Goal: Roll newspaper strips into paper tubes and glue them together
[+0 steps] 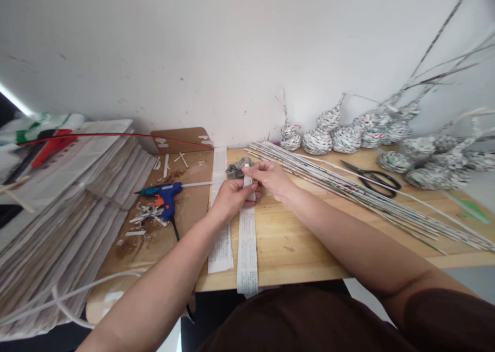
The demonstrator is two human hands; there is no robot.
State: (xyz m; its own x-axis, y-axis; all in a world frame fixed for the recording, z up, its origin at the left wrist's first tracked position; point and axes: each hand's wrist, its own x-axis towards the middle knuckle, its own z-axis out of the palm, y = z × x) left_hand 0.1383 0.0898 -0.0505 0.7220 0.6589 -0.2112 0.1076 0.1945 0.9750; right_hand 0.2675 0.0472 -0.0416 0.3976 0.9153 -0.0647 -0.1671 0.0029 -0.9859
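Observation:
A long printed paper strip point(247, 249) hangs from my hands down over the table's front edge. My left hand point(235, 197) pinches it near its upper end. The fingertips of my right hand point(266, 177) close on the strip's top, touching close to my left thumb. Just behind my fingers lies a crumpled grey cloth-like lump point(236, 168). Another stack or strip of printed paper point(221, 249) lies flat on the table to the left, partly under my left wrist.
A blue glue gun point(166, 194) lies on brown cardboard point(154, 243) among white scraps. Folded newspapers point(88, 207) are piled at the left. Thin paper rods point(348, 189), black scissors point(373, 180) and several woven paper gourd shapes point(346, 138) occupy the right of the wooden table point(301, 254).

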